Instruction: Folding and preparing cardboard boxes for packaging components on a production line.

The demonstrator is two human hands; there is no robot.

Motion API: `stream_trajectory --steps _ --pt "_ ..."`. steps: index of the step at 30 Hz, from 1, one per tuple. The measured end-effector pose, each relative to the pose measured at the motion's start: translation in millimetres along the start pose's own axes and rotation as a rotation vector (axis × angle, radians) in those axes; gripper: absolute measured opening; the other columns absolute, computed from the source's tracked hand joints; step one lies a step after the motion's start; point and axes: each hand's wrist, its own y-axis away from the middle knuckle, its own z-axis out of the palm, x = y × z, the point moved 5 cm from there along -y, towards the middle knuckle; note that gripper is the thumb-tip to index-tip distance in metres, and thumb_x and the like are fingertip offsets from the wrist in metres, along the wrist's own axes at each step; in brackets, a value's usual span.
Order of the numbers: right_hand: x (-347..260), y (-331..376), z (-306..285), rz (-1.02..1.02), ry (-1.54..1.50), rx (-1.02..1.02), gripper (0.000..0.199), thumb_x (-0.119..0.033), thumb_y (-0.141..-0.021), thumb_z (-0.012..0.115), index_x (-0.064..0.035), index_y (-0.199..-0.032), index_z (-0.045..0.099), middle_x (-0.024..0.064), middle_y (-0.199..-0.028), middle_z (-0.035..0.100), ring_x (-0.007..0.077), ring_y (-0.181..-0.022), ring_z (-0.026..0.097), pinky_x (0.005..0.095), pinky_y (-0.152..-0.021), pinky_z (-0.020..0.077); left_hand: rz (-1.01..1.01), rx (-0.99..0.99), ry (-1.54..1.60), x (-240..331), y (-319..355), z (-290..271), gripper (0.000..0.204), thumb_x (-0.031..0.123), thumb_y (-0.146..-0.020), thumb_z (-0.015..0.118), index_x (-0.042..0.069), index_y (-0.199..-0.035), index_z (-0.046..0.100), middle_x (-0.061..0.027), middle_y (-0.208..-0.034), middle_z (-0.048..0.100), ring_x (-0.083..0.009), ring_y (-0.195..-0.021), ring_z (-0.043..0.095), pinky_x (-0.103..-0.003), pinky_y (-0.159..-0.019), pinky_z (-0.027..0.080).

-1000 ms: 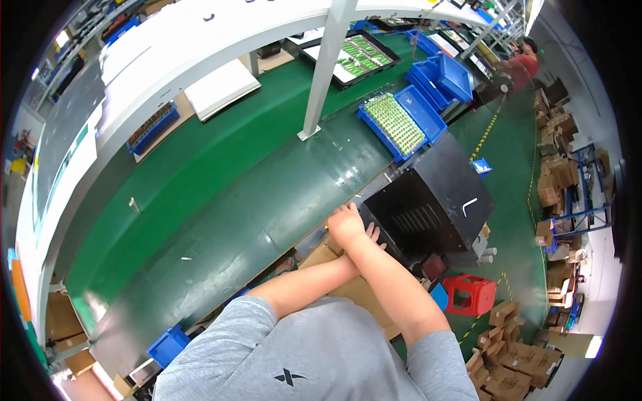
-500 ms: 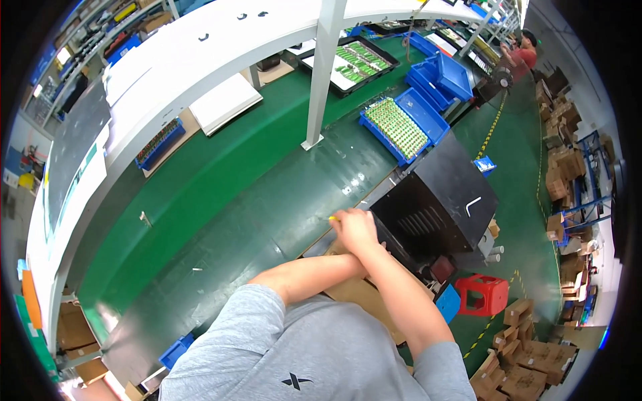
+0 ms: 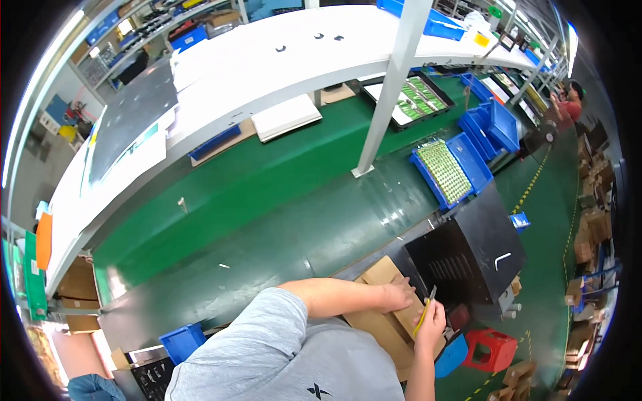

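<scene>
A brown cardboard box (image 3: 381, 273) lies in front of my body, below the bench edge. My left hand (image 3: 399, 295) rests on its top, with the fingers stretched out and holding nothing. To the right of the box, my right hand (image 3: 433, 321) is closed on a slim yellow utility knife (image 3: 421, 322). The knife's grey blade points up and away from me, apart from the cardboard. My left forearm covers part of the box.
A black metal cabinet (image 3: 491, 234) with vent slots stands just right of my hands. Beyond it sits a blue tray (image 3: 441, 170) of small green-white parts. A grey post (image 3: 384, 113) rises from the green bench (image 3: 301, 220). A red stool (image 3: 490, 349) is at right.
My hands, crossed before, have come apart. The right hand has moved down and right with the knife; the left now lies on the box. The view has shifted, uncovering more of the box.
</scene>
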Motion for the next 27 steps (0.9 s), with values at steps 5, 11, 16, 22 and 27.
stream_trajectory --steps 5,11,16,22,27 --pt "15.8 36.2 1.9 0.159 -0.145 -0.09 0.028 -0.031 -0.106 0.048 -0.0055 -0.102 0.06 0.0019 -0.073 0.058 0.0083 -0.054 0.054 0.0236 -0.048 0.0435 0.023 0.082 0.039 -9.0 -0.8 -3.3 0.079 0.02 -0.069 0.081 0.015 -0.141 0.049 -0.0254 -0.154 0.037 -0.0547 -0.14 0.034 -0.07 -0.11 0.03" --pt "52.1 49.4 15.5 0.155 -0.035 -0.191 0.025 -0.026 -0.106 0.049 -0.0027 -0.1 0.057 0.005 -0.08 0.063 0.0123 -0.069 0.061 0.027 -0.068 0.0506 -0.219 0.133 0.014 -18.3 10.6 -10.9 0.094 0.023 -0.062 0.085 0.009 -0.146 0.044 -0.0313 -0.148 0.038 -0.0521 -0.139 0.036 -0.065 -0.11 0.033" --pt "73.2 53.4 6.4 0.177 0.005 -0.114 0.025 -0.023 -0.106 0.05 0.0006 -0.103 0.058 0.0093 -0.089 0.068 0.0158 -0.084 0.067 0.0299 -0.082 0.052 -0.146 0.038 -0.121 -13.1 -2.3 -20.8 0.094 0.025 -0.059 0.085 0.001 -0.141 0.047 -0.0303 -0.133 0.052 -0.0468 -0.128 0.049 -0.061 -0.101 0.041" --pt "101.7 58.5 18.4 0.23 0.069 -0.348 0.028 -0.025 -0.104 0.055 0.0019 -0.103 0.062 0.0105 -0.092 0.07 0.0188 -0.085 0.07 0.0315 -0.079 0.054 -0.066 -0.29 0.077 -27.4 -22.8 -52.1 0.044 0.022 -0.068 0.073 0.009 -0.11 0.073 -0.0178 -0.108 0.072 -0.0332 -0.102 0.068 -0.046 -0.088 0.054" --pt "115.4 66.1 32.2 0.394 0.148 -0.476 0.029 -0.026 -0.103 0.055 0.0017 -0.1 0.062 0.0099 -0.09 0.071 0.0183 -0.083 0.069 0.0324 -0.078 0.0544 -0.003 -0.18 0.224 -52.4 -24.8 -65.3 0.035 0.014 -0.071 0.063 0.013 -0.104 0.076 -0.0121 -0.1 0.074 -0.034 -0.097 0.068 -0.043 -0.086 0.055"
